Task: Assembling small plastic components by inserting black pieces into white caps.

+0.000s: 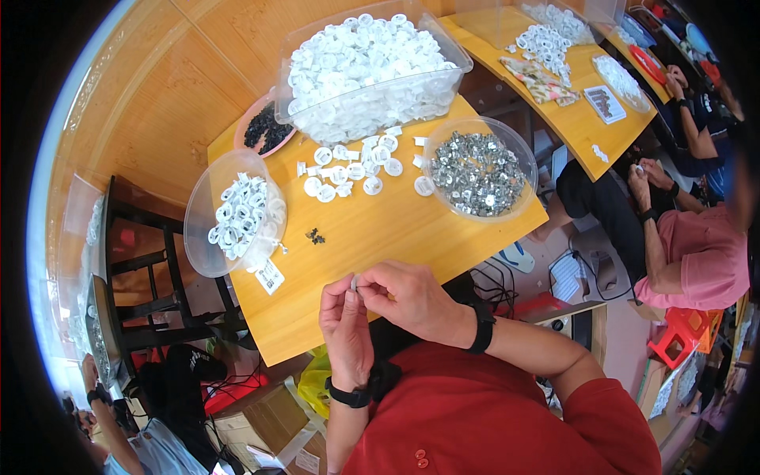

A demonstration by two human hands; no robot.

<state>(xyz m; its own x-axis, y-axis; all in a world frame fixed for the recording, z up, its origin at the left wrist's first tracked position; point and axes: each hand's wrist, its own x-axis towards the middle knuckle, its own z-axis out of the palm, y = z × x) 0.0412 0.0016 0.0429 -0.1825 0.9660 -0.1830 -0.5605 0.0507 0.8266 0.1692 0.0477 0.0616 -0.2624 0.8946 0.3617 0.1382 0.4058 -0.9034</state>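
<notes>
Over the near part of the wooden table, my left hand (347, 328) and my right hand (408, 297) meet at the fingertips. Both are closed in a pinch on a small whitish part (355, 282); the fingers cover most of it, so its exact kind is hidden. Beyond them lies a little pile of black pieces (316, 236). Farther back, loose round white plastic parts (373, 185) are scattered. A clear bowl of small metal pieces (480, 174) stands to the right, and a clear tub of white ring-shaped parts (240, 212) to the left.
A large clear bin (376, 95) heaped with white parts fills the table's back, beside a pink bowl (273, 142) of black pieces. A white label (270, 277) lies by the left edge. People work at right around another table (574, 131); a black rack (150, 261) stands left.
</notes>
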